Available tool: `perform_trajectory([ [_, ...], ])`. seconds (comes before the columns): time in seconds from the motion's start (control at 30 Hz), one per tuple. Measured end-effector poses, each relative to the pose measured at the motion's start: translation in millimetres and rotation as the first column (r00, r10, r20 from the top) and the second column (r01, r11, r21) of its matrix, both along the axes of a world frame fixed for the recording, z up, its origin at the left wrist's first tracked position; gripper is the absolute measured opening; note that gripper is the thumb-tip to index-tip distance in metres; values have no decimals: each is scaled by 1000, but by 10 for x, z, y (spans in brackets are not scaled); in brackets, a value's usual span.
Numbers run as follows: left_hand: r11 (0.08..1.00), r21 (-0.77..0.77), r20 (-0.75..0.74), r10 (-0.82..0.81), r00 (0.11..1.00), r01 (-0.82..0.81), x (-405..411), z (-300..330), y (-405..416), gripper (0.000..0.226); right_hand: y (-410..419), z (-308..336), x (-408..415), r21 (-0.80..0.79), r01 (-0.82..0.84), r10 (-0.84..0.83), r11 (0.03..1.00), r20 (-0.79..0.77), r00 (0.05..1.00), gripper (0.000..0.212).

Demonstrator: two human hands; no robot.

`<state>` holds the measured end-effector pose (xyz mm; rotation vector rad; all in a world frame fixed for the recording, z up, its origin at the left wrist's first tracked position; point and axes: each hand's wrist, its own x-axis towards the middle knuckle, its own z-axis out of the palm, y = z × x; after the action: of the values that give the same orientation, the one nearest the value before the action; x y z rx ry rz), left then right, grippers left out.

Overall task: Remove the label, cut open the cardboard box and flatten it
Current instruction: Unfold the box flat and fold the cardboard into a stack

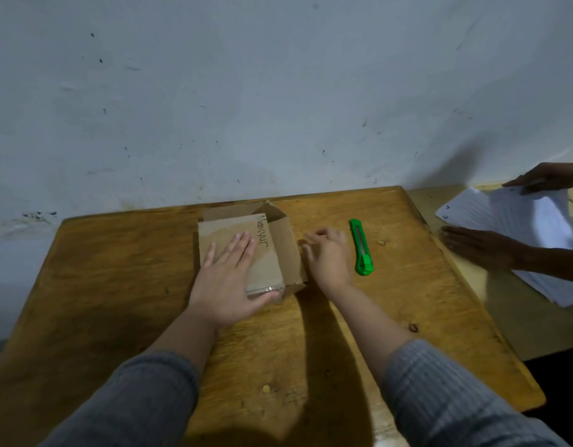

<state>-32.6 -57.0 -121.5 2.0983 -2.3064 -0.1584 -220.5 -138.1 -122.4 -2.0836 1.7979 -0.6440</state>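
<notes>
- The wall fills the upper half of the view: pale, scuffed, with dark specks.
- The wooden surface sits against that wall; its finish is worn and stained, and your arms cast shadows across its near part.
- A second surface adjoins on the right, carrying a stack of white papers; another person's two hands rest on those sheets, one at the near edge and one at the far edge.
- Your grey ribbed sleeves enter from the bottom of the frame, pushed back to the forearms.
- The cardboard box lies at the middle of the surface, toward the wall. Its far flaps stand open, black handwriting runs along the right side of its top panel, and clear tape shows at the near corner.
- Your left hand lies flat on the box top, fingers spread, thumb against the near taped corner; the grip is open and pressing, not clasping.
- Your right hand sits just right of the box at its side flap, fingers loosely curled, holding nothing.
- The green utility knife lies on the surface just right of your right hand, not touching it.
</notes>
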Motion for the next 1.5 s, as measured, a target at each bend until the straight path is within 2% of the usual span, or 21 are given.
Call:
perform_trajectory([
  [0.07,1000,-2,1,-4,1000,4,2,8,-2,112,126,-16,99,-41,-196,197,980,15,980,28],
  [0.13,1000,17,11,-18,1000,18,46,29,8,114,223,-52,66,-57,-297,296,953,-29,955,26],
  [0.27,998,35,-9,-54,998,55,257,93,108,111,360,-137,-60,42,-365,367,930,-156,917,26],
  [0.4,999,34,-10,-41,999,41,443,81,245,106,514,-153,81,125,-389,405,913,-149,902,28],
  [0.6,999,36,5,-6,1000,6,534,98,394,104,502,-56,495,47,-296,299,954,-77,951,31],
  [0.83,1000,20,4,-1,1000,0,552,110,389,99,391,13,775,141,-300,326,943,-221,919,42],
  [0.9,1000,12,-8,-4,1000,4,567,99,383,99,384,2,758,155,-260,283,953,-153,947,43],
  [1.03,1000,13,10,-2,1000,2,591,73,378,99,370,53,616,218,-156,139,963,90,986,41],
  [1.1,1000,7,2,2,1000,-2,594,56,369,100,346,78,509,221,-92,61,971,143,988,41],
  [1.17,1000,-2,-4,-2,1000,2,591,38,366,100,303,82,373,162,-38,30,986,53,998,41],
  [1.3,1000,2,-13,-3,1000,3,586,35,371,100,239,8,120,133,-52,94,990,-333,938,45],
  [1.4,1000,15,-7,-3,1000,3,575,52,365,99,258,-113,64,154,-88,144,984,-406,902,46],
  [1.5,1000,24,-1,-5,1000,5,576,59,366,97,229,-159,154,87,-89,116,992,-376,919,41],
])
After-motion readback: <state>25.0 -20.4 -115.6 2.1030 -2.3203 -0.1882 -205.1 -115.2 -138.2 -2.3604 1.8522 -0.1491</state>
